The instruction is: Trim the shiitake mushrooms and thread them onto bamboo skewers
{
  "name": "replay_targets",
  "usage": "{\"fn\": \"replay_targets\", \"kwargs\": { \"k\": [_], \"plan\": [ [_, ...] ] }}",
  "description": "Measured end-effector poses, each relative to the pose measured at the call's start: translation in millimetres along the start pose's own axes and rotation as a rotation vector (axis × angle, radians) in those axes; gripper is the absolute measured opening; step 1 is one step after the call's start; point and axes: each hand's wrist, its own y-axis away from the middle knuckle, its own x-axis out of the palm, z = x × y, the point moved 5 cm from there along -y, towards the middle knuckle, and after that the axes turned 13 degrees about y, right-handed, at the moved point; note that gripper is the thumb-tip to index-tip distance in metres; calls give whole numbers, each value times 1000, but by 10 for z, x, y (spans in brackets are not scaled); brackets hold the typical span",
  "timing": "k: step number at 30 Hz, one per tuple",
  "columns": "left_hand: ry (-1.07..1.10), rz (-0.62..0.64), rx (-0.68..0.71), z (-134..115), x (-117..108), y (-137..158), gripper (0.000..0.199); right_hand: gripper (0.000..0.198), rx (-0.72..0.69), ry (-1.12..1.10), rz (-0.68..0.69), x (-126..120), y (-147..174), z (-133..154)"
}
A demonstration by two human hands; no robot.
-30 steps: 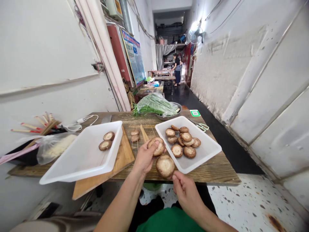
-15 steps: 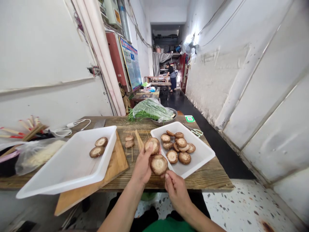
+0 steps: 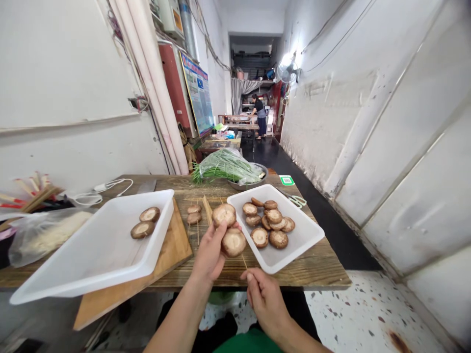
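While the left hand (image 3: 209, 250) holds 2 mushrooms (image 3: 228, 229) stacked one above the other over the front edge of the desk (image 3: 316, 274), its grip closed around both caps, the right hand (image 3: 263, 299) pinches the lower end of a thin bamboo skewer (image 3: 244, 262) that runs up into the nearer cap. To do this step well, I judge that the skewer should go through the thick middle of each cap, in line with the hand's push, and the left fingers should stay off the path of the point; a slow, straight push seems safer than a fast one, since a cap pierced near its rim may split. More mushrooms lie in the white tray (image 3: 309, 240) at the desk's front right corner, and 2 lie in the other white tray (image 3: 91, 264) on the cutting board (image 3: 172, 250) at the front left. Loose skewers (image 3: 208, 211) and 2 small caps rest between the trays. Compared with 0.5 s ago, the right hand sits lower and well apart from the nearer cap, so a stretch of bare skewer now shows between them, and the 2 caps sit closer together in the left hand.
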Motion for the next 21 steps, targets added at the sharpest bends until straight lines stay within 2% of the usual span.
{"fn": "replay_targets", "kwargs": {
  "k": [5, 8, 13, 21],
  "plan": [
    [29, -43, -11, 35, -151, -99, 37, 32, 8, 29, 20, 131, 11, -3],
    [16, -98, -45, 157, -390, -204, 36, 33, 17, 80, 41, 270, -18, -64],
    [-12, -181, -18, 309, -762, -316, 28, 32, 26, 147, 64, 467, -50, -245],
    [-35, -185, -58, 465, -930, -405, 31, 32, 30, 254, 67, 589, -45, -448]
  ]
}}
